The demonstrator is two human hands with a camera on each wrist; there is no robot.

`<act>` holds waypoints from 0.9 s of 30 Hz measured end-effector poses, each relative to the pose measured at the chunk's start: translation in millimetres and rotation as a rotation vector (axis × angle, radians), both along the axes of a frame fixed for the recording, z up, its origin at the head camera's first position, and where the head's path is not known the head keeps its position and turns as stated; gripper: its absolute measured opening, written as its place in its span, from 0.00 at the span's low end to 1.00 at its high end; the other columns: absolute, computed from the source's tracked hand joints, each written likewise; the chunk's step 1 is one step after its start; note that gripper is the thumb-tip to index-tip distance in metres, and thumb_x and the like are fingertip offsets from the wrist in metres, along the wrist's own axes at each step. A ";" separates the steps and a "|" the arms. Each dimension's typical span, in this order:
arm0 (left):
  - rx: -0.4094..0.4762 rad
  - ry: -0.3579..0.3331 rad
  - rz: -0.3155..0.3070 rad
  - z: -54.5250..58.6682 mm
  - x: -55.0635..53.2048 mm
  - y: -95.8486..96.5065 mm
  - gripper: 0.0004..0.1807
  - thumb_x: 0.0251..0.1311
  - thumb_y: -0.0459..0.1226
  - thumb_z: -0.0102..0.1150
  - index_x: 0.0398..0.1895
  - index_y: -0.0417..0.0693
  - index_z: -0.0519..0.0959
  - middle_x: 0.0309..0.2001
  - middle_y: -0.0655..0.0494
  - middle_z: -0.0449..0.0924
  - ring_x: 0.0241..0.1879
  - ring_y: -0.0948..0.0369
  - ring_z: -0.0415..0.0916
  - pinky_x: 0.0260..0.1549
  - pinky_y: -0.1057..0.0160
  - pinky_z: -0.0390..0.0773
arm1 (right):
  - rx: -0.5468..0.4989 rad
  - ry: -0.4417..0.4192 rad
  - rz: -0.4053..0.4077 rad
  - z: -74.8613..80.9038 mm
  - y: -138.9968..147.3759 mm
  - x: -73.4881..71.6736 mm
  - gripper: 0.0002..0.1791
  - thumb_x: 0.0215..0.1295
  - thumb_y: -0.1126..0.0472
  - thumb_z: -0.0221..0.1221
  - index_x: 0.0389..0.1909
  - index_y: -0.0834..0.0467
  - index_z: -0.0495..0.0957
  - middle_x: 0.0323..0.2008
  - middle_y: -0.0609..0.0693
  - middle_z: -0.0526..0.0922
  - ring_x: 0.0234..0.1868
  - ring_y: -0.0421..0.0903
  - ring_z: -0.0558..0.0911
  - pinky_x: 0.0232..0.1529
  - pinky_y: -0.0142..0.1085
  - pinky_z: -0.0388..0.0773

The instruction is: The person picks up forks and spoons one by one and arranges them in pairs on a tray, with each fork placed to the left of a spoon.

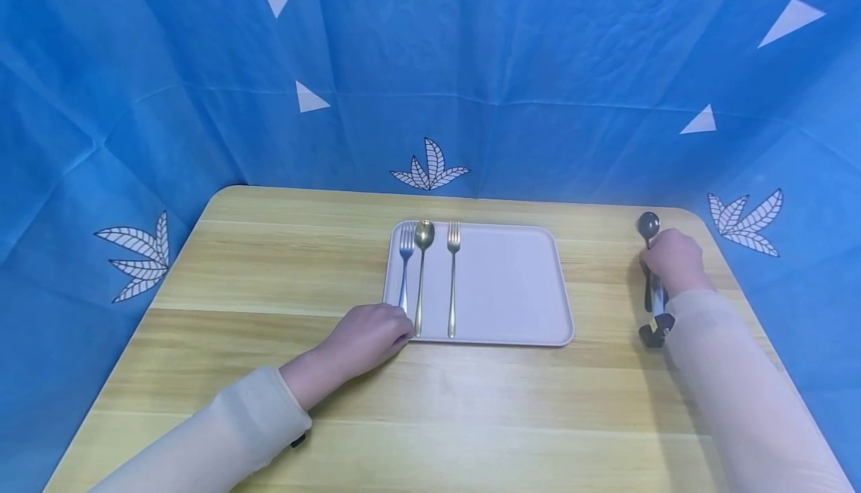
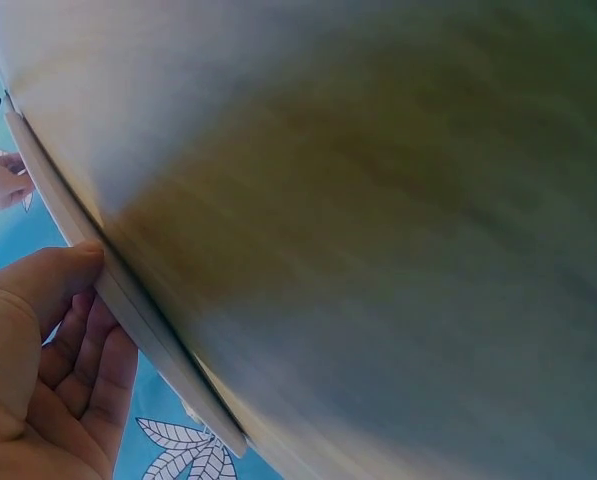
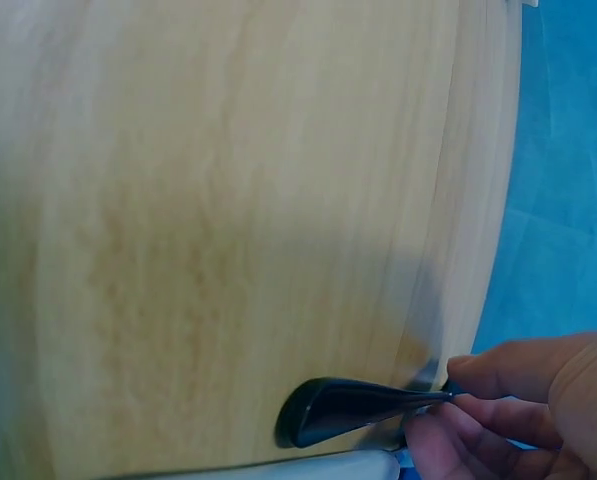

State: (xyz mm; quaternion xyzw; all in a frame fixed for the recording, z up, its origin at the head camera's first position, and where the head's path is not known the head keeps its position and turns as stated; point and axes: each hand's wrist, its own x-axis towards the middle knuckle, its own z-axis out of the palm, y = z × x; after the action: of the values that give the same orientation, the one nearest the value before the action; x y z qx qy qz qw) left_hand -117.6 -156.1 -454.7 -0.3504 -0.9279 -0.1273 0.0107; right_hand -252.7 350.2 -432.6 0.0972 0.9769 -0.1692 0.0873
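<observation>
Tray (image 1: 514,284) already holds forks (image 1: 454,245) and gold spoon (image 1: 424,237), left hand (image 1: 366,335) gripping its near-left corner; right hand (image 1: 675,258) pinches black spoon (image 1: 649,225), still off it, near desk's (image 1: 282,254) right edge.

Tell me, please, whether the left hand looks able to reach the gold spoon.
Probably yes: the left hand is beside the uncovered gold spoon, though it may first need to release the near left corner of the tray.

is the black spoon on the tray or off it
Off: in the head view, the right hand holds the black spoon, with bare table between it and the tray.
</observation>
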 end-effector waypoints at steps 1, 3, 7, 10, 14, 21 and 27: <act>0.002 0.001 0.000 0.0 0.1 0.1 0.15 0.60 0.32 0.64 0.19 0.58 0.75 0.22 0.66 0.71 0.22 0.66 0.65 0.22 0.66 0.70 | -0.001 -0.001 -0.004 0.0 -0.3 -0.1 0.12 0.61 0.64 0.55 0.18 0.62 0.74 0.19 0.57 0.77 0.23 0.55 0.76 0.27 0.45 0.73; 0.005 0.005 -0.001 0.2 0.3 0.3 0.15 0.60 0.32 0.64 0.19 0.57 0.75 0.22 0.66 0.71 0.23 0.66 0.66 0.22 0.66 0.70 | -0.003 -0.005 -0.013 0.2 -1.1 -0.1 0.11 0.61 0.64 0.55 0.20 0.64 0.74 0.20 0.58 0.77 0.24 0.56 0.76 0.29 0.46 0.74; 0.002 0.007 -0.002 0.3 0.4 0.5 0.14 0.60 0.32 0.64 0.19 0.57 0.75 0.22 0.66 0.72 0.23 0.66 0.66 0.22 0.66 0.70 | -0.006 -0.017 -0.030 -0.4 -2.0 -0.6 0.11 0.62 0.65 0.54 0.22 0.66 0.74 0.20 0.59 0.78 0.25 0.57 0.77 0.31 0.48 0.74; -0.001 0.006 -0.001 0.5 0.4 0.5 0.15 0.60 0.32 0.64 0.19 0.57 0.75 0.22 0.66 0.71 0.23 0.66 0.65 0.22 0.66 0.70 | -0.009 -0.025 -0.043 -1.2 -2.7 -1.5 0.10 0.62 0.66 0.54 0.23 0.67 0.75 0.21 0.60 0.78 0.25 0.58 0.77 0.32 0.49 0.74; -0.002 0.004 0.001 0.9 0.3 0.6 0.15 0.60 0.33 0.63 0.19 0.58 0.75 0.22 0.66 0.71 0.22 0.66 0.65 0.22 0.66 0.70 | -0.016 -0.044 -0.063 -1.3 -4.7 -3.5 0.10 0.62 0.66 0.55 0.25 0.69 0.76 0.22 0.61 0.79 0.27 0.58 0.78 0.33 0.50 0.75; 0.001 0.004 0.001 1.4 0.4 0.7 0.15 0.61 0.33 0.64 0.19 0.57 0.75 0.22 0.66 0.71 0.22 0.66 0.65 0.21 0.66 0.70 | -0.013 -0.080 -0.071 2.0 -8.2 -5.7 0.10 0.61 0.65 0.56 0.27 0.70 0.78 0.22 0.61 0.80 0.31 0.61 0.78 0.39 0.53 0.75; 0.001 0.015 -0.001 0.7 0.0 0.5 0.14 0.60 0.34 0.64 0.19 0.58 0.75 0.22 0.66 0.71 0.22 0.66 0.66 0.21 0.66 0.69 | -0.034 -0.095 -0.094 0.6 -8.5 -5.7 0.11 0.59 0.64 0.55 0.27 0.70 0.78 0.19 0.59 0.81 0.26 0.58 0.79 0.37 0.50 0.75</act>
State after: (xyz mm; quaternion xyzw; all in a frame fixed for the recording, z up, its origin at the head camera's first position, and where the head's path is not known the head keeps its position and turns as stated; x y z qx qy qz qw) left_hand -117.6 -155.6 -454.0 -0.3516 -0.9276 -0.1252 0.0178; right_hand -258.4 341.7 -432.0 0.1496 0.9629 -0.1851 0.1272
